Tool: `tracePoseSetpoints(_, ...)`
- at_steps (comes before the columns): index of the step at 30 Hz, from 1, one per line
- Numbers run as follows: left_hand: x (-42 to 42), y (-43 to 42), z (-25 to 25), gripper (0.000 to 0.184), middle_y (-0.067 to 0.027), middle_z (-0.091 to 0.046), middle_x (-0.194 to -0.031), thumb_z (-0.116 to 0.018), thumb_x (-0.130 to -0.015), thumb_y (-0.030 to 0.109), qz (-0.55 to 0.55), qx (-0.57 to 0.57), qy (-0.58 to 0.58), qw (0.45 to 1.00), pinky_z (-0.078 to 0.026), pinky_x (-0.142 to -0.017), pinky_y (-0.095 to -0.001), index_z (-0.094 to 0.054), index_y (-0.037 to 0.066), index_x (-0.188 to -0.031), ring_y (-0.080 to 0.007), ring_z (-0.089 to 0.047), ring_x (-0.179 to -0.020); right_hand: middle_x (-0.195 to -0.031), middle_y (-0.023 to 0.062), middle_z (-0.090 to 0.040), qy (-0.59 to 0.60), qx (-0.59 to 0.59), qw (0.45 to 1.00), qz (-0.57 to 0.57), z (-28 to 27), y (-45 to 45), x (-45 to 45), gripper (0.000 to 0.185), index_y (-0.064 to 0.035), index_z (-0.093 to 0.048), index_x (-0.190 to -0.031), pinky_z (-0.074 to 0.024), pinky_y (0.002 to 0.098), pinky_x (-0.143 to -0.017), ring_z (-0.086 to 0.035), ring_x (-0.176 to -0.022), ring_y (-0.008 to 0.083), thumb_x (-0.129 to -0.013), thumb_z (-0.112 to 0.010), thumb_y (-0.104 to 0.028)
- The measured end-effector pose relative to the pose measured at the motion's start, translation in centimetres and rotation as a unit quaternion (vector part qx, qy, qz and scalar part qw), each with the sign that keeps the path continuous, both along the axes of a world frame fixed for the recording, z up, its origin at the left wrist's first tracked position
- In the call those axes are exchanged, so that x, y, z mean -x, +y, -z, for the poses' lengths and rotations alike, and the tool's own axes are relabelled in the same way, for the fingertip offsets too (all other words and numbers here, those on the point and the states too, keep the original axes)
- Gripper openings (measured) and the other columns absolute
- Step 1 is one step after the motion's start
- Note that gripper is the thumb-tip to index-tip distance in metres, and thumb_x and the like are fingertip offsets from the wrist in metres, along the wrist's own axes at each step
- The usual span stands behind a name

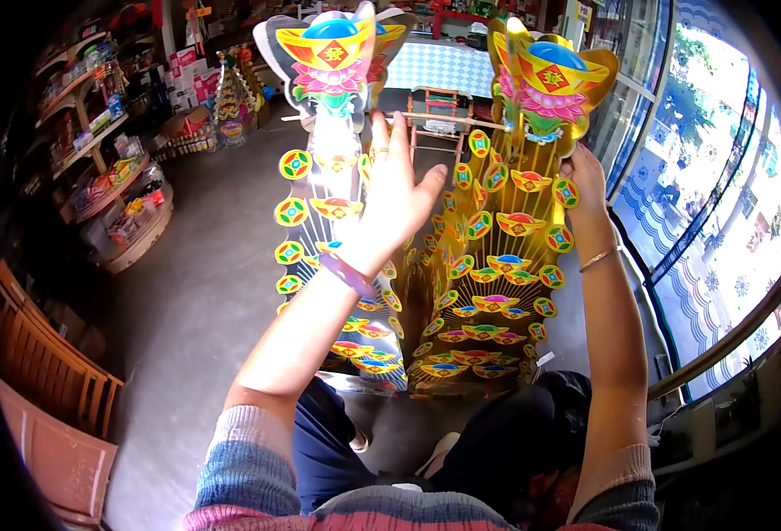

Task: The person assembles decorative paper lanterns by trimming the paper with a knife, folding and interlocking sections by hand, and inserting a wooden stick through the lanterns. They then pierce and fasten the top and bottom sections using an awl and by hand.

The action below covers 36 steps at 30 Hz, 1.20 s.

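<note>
In front of me stand two tall foil-card towers side by side, a silver tower (335, 209) on the left and a gold tower (519, 224) on the right. Each carries a printed ingot and pink lotus at the top, with rows of small ingots and round coin shapes below. My left hand (393, 195) is raised at the silver tower's inner side, fingers stretched and thumb apart, holding nothing. My right hand (589, 177) has its fingers curled at the gold tower's outer edge, below the lotus; some fingertips are hidden. A thin wooden stick (439, 119) spans between the towers.
Shelves of goods (112, 190) line the left side, with a wooden slatted bench (45, 345) nearer me. A table with a checked cloth (444, 68) and a small wooden chair (439, 111) stand behind the towers. Glass doors (643, 106) are on the right.
</note>
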<state>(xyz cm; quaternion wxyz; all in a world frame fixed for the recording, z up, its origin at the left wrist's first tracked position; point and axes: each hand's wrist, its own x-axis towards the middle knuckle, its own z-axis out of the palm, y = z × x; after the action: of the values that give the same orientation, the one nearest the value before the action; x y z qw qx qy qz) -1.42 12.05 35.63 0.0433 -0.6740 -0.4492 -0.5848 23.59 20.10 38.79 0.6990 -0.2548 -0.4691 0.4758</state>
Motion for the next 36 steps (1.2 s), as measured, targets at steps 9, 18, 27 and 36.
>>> tracePoseSetpoints(9, -3.6, 1.2, -0.7, 0.077, -0.0246, -0.034, -0.141, -0.065, -0.081, 0.020, 0.191, 0.043, -0.029, 0.980, -0.024, -0.109, -0.0340, -0.022, -0.002, -0.142, -0.0304, -0.031, -0.134, -0.070, -0.0013, -0.057, -0.002, -0.019, 0.998, -0.067, 0.7, 2.2, -1.4, 0.020, -0.0047, -0.058, -0.084, -0.0386, 0.0227, -0.049, -0.051, -0.056, 0.0081, -0.092, -0.056, -0.022)
tracePoseSetpoints(18, -8.0, 3.9, -0.2, 0.080, -0.0267, -0.044, -0.132, -0.066, -0.079, 0.022, 0.327, 0.051, -0.084, 0.940, -0.035, -0.102, -0.0345, -0.022, -0.006, -0.140, -0.0332, -0.044, -0.124, -0.083, 0.0056, -0.063, 0.021, -0.014, 0.999, -0.034, 0.0, 0.4, 0.1, 0.025, 0.0015, -0.058, -0.096, -0.0481, 0.0267, -0.059, -0.061, -0.069, 0.0148, -0.094, -0.052, -0.023)
tracePoseSetpoints(27, -7.4, 3.2, -0.7, 0.078, -0.0216, -0.035, -0.142, -0.066, -0.080, 0.012, 0.286, 0.050, -0.046, 0.956, -0.029, -0.106, -0.0318, -0.021, -0.005, -0.141, -0.0255, -0.035, -0.131, -0.085, 0.0044, -0.062, -0.076, -0.049, 0.995, 0.031, 0.8, 1.2, -1.1, 0.019, -0.0021, -0.059, -0.097, -0.0481, 0.0301, -0.064, -0.061, -0.074, 0.0170, -0.093, -0.051, -0.019)
tracePoseSetpoints(36, -7.6, 3.9, -0.2, 0.070, -0.0176, -0.036, -0.141, -0.058, -0.083, 0.001, 0.315, 0.071, -0.051, 0.945, -0.033, -0.104, -0.0321, -0.021, 0.002, -0.143, -0.0230, -0.039, -0.127, -0.085, 0.0115, -0.063, -0.032, -0.072, 0.985, 0.153, 2.0, -1.6, -0.6, 0.034, 0.0066, -0.058, -0.102, -0.0510, 0.0268, -0.068, -0.063, -0.075, 0.0166, -0.092, -0.056, -0.026)
